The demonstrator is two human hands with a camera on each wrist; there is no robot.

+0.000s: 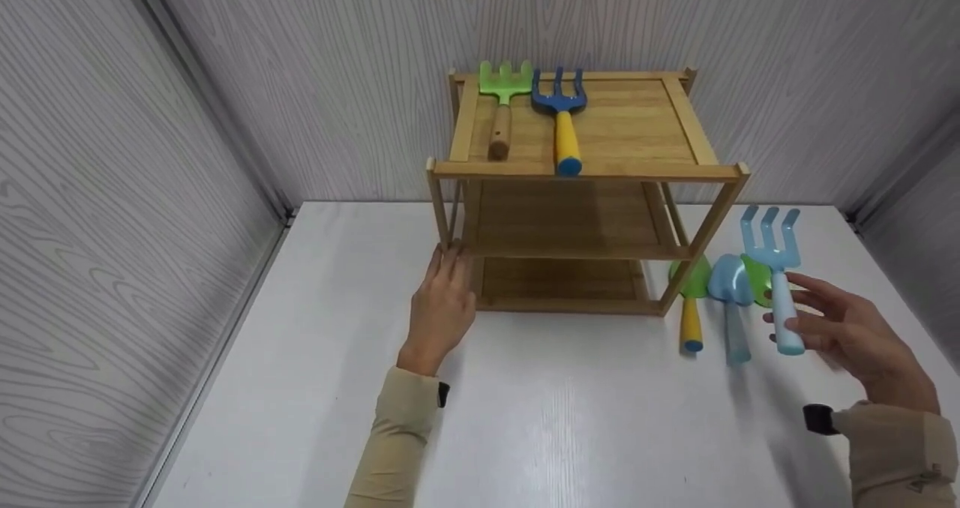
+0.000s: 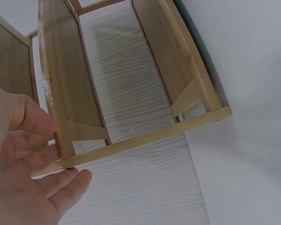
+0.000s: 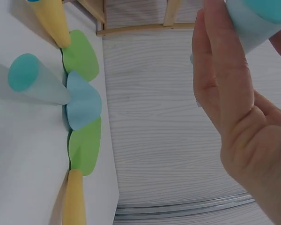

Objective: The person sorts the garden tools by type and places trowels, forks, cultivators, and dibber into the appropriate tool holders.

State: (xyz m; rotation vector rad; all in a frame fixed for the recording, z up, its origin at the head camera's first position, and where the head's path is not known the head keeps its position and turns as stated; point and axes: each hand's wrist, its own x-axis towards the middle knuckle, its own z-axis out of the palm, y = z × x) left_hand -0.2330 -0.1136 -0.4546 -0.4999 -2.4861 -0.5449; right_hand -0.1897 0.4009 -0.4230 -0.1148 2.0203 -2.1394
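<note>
My right hand [image 1: 862, 335] grips the pale blue handle of a toy hand rake [image 1: 772, 257], its three prongs pointing up and away, held above the table. In the right wrist view only the rake's handle end [image 3: 260, 21] shows between the fingers. My left hand [image 1: 442, 305] is at the left front post of a three-tier wooden shelf [image 1: 585, 170]. The left wrist view has the thumb and fingers [image 2: 37, 124] on either side of the frame where the middle tier meets the post. A green rake [image 1: 505, 88] and a blue rake [image 1: 559, 103] lie on the top tier.
Right of the shelf on the white table [image 1: 562, 418] lie a green shovel with yellow handle [image 1: 691, 324], a light blue shovel [image 1: 731, 279] and another green shovel [image 1: 759, 279], partly behind the held rake. Wood-grain panels [image 1: 337, 65] enclose the back and sides.
</note>
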